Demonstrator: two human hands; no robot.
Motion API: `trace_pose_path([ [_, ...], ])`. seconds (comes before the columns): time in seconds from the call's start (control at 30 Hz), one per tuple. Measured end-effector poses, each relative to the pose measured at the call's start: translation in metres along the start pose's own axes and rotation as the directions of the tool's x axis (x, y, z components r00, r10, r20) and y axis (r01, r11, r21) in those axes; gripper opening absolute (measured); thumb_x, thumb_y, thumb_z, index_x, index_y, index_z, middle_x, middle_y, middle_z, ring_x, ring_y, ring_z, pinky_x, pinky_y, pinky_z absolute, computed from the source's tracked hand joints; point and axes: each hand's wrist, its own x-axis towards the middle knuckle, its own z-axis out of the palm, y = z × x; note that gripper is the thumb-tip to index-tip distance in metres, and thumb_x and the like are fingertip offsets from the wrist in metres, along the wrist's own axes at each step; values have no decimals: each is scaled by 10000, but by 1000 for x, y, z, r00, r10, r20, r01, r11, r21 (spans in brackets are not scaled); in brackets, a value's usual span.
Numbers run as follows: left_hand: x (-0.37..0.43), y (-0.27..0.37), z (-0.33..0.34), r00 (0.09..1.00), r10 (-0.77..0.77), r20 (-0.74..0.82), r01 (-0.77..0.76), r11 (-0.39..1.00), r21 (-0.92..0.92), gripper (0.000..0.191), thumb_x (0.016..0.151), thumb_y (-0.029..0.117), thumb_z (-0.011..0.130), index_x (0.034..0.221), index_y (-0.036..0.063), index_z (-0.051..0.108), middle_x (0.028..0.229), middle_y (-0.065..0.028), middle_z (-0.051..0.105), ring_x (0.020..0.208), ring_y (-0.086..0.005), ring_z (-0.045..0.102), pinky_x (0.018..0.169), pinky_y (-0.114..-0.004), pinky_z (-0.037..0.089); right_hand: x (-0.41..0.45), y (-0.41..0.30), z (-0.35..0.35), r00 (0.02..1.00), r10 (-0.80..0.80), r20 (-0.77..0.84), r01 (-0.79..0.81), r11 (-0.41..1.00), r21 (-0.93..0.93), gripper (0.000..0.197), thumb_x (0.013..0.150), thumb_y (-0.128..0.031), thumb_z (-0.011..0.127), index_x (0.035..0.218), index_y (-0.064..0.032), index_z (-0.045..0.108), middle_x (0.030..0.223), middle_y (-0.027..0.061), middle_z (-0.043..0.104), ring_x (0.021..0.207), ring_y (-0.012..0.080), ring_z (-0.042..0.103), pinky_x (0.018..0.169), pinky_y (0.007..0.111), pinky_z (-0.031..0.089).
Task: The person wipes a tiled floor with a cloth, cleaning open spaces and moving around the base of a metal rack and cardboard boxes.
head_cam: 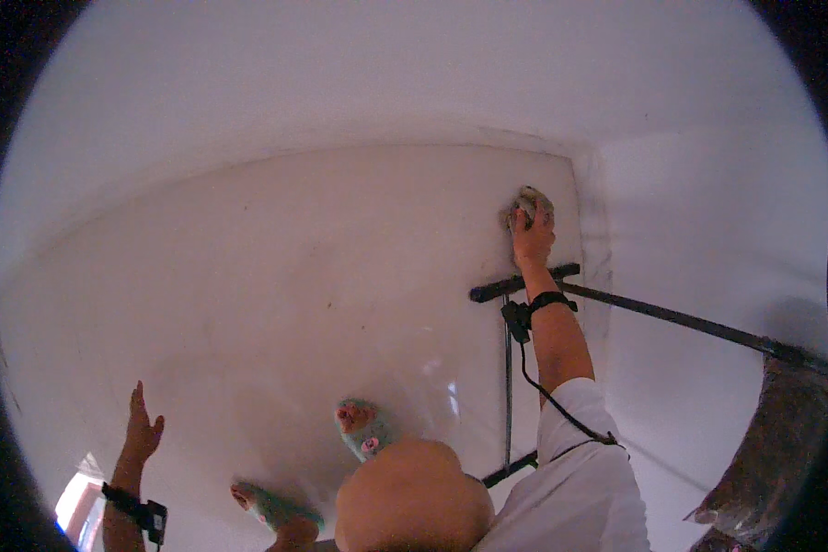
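Note:
My right hand [535,238] reaches forward to the floor near the corner of the room. Bunched under its fingers is a crumpled, dirty-looking cloth [538,199], pressed against the pale floor [262,276]. At the far left, my left hand [143,428] is held out with the fingers extended and the thumb apart, holding nothing. Each wrist wears a black strap with a small device; a cable runs from the right one up the white sleeve [579,476].
Beneath my right forearm stands a black metal stand [497,288], its pole [662,316] slanting to the right. A dark hanging cloth-like item [766,441] is at the right. White walls [697,207] meet the floor ahead and right. My feet wear green slippers [362,428].

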Motion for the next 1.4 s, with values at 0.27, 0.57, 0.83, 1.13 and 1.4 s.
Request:
trace_pose_path([
  [0.27,82,49,108,975,-212,-71,202,971,-128,1042,829,142,682,1453,69,-149,1495,-320,22,1392,-467,42,1127,-502,67,154,144,70,949,78,-304,-79,997,9,542,956,-437,415,1382,-103,404,1438,155,365,1240,397,432,1032,479,363],
  [0.57,78,98,81,898,-423,-119,415,906,-89,1045,800,168,712,1466,64,-86,1477,-351,-1,1343,-508,192,1080,-522,256,176,57,49,976,106,-191,-104,994,19,568,878,-385,475,1357,-86,414,1422,173,365,1280,416,340,1042,543,281],
  [0.83,86,95,97,899,-392,-195,376,920,-112,1046,798,120,704,1467,87,-99,1478,-344,44,1369,-456,173,1106,-525,193,13,-156,5,963,-50,-264,105,974,200,647,782,-348,554,1344,-68,400,1408,211,351,1319,439,246,1046,611,201],
  [1.13,72,63,100,878,-358,-318,308,930,-198,1051,777,234,736,1482,92,-30,1483,-340,24,1303,-484,308,1050,-530,294,-229,-432,19,706,-707,-25,626,608,487,603,767,-238,617,1326,-96,444,1411,193,360,1322,424,257,989,644,263],
  [1.4,102,54,92,909,-382,-164,368,923,-113,1075,774,302,733,1463,15,-42,1482,-342,35,1285,-476,341,1048,-491,320,-216,-480,29,563,-825,-43,227,104,968,423,813,-159,628,1222,-94,543,1169,170,576,1140,367,493,942,517,416],
])
